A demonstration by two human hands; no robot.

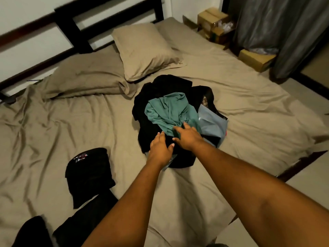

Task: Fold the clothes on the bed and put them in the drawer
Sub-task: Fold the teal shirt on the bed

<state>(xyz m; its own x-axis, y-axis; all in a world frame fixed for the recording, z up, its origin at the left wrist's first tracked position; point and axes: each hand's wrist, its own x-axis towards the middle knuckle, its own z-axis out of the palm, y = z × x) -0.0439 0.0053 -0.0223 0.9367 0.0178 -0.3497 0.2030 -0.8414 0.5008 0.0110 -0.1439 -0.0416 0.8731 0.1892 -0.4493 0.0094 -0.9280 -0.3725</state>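
A heap of unfolded clothes lies mid-bed: black garments, a teal shirt on top and a light blue piece at its right. My right hand reaches onto the heap with fingers spread, its fingertips at the teal shirt's near edge. Beside it, my left hand hovers over the black cloth at the heap's near side, fingers straight. Neither hand grips anything. A folded black garment with a small print lies nearer at the left. No drawer is in view.
The bed has a wrinkled tan sheet, two pillows and a dark headboard at the far left. More black cloth lies at the near left corner. Cardboard boxes and a grey curtain stand at the far right.
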